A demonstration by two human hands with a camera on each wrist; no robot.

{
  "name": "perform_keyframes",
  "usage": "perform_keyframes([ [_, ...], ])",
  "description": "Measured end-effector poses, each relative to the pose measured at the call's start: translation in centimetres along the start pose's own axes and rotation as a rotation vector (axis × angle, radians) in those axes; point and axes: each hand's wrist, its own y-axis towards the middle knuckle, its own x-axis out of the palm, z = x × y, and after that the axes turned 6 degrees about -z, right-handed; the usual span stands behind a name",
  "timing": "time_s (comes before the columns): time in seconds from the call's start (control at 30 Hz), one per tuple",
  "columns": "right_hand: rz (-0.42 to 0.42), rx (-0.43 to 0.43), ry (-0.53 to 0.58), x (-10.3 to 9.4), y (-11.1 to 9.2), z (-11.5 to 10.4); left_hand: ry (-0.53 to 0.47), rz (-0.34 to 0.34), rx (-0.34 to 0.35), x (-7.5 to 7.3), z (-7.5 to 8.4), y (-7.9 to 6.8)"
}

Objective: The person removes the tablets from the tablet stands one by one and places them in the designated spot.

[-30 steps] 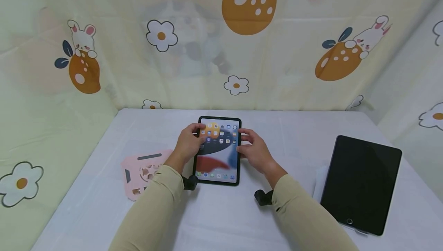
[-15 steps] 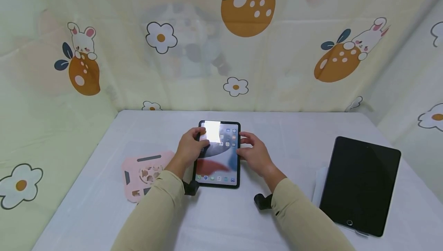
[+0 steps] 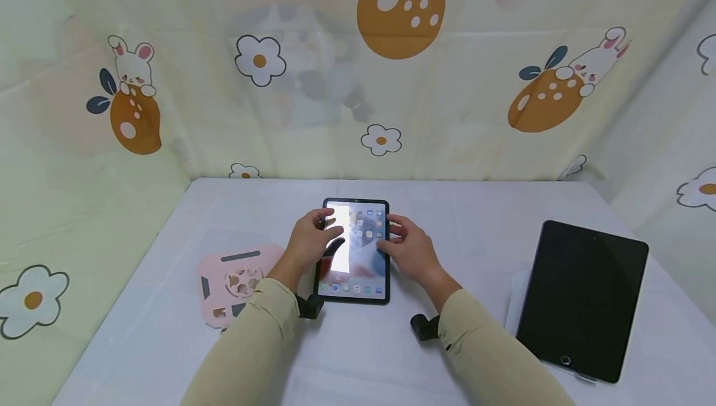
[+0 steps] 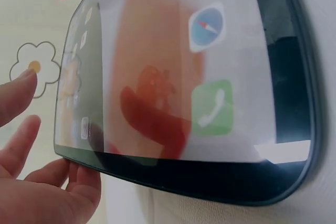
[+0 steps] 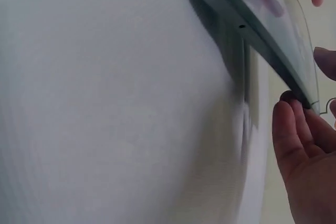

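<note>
1. Two hands hold a lit tablet [image 3: 363, 263] in the head view; it is over the white table [image 3: 391, 356]. At the tablet's left edge is the left hand [image 3: 307, 237], thumb above the screen; at its right edge is the right hand [image 3: 413, 250], thumb at the border. A bright glare covers part of the screen.

2. Left of the lit tablet, partly behind the left forearm, lies a pink case [image 3: 218, 269] with cut-out shapes and grey strips. Well to the right of the tablet lies a dark tablet [image 3: 584, 300] with a round button, and a white item [image 3: 517, 294] shows from under it. Behind the lit tablet hangs a patterned cloth [image 3: 313, 151].

3. Left wrist view: the left hand's fingers bend beneath the lit tablet's edge and hold it from below, while the thumb stands apart from the glass. A green phone icon [image 4: 212, 107] and a compass icon [image 4: 207, 28] show large on the screen.

4. Right wrist view: the lit tablet is tilted, its far end raised off the table. Curled fingers of the right hand grip it from underneath; the thumb is close to the screen side, and whether it touches cannot be told.
</note>
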Motion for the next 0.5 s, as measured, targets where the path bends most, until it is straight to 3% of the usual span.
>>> perform_keyframes([
  [0.23,0.009,0.032,-0.023,0.47,-0.07,-0.20,0.007,0.003,-0.009,0.08,-0.08,-0.05],
  [0.5,-0.014,0.017,0.054,0.71,-0.05,0.25,0.018,0.029,-0.001,0.52,-0.60,-0.02],
])
